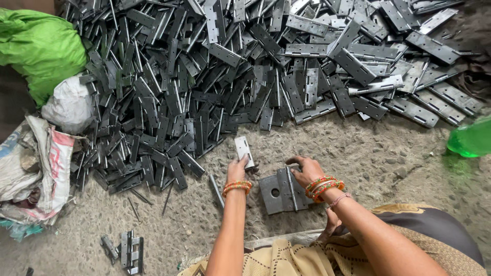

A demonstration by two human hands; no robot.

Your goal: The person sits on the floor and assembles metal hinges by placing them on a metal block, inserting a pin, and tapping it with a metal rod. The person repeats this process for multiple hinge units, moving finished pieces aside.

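My left hand (237, 168) grips the lower end of a flat grey metal hinge leaf (243, 150), held upright just above the concrete floor. My right hand (305, 169) rests with curled fingers on the top edge of a square dark metal block with a round hole (274, 194), which lies on the floor in front of me; a hinge with its pin sits along the block's middle. Both wrists wear orange and green bangles. A loose metal pin (216, 190) lies beside my left wrist.
A large heap of grey hinge leaves (245, 66) covers the floor ahead. A green cloth bundle (38, 46) and worn sacks (36, 168) lie at the left. A green plastic bottle (470, 139) lies at the right. Several hinges (125, 249) lie at lower left.
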